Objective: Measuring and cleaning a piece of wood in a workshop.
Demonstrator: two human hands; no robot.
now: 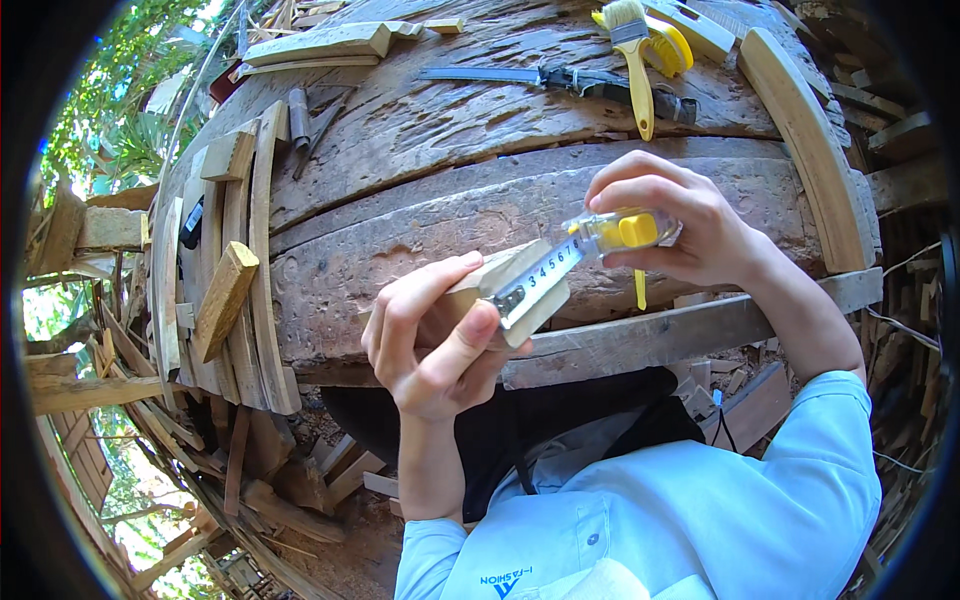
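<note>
My left hand (430, 345) grips a short wooden piece (544, 306) with an angled, stepped profile, held tilted above the near side of the workbench. The fingers wrap its left end and the thumb lies close to the metal hook of a tape measure. My right hand (685, 215) is closed around that tape measure (632, 231), which has a clear case and yellow parts. Its pale blade (553, 267) is pulled out a short way and runs along the wooden piece between both hands. Part of the left end of the wood is hidden by my fingers.
On the rough workbench (420, 180) lie a handsaw (480, 75), a paintbrush (637, 75) and a yellow-backed brush (672, 48). Wood offcuts (225, 300) stack along the left, a curved timber (800, 140) stands right, and a plank (690, 330) edges the front.
</note>
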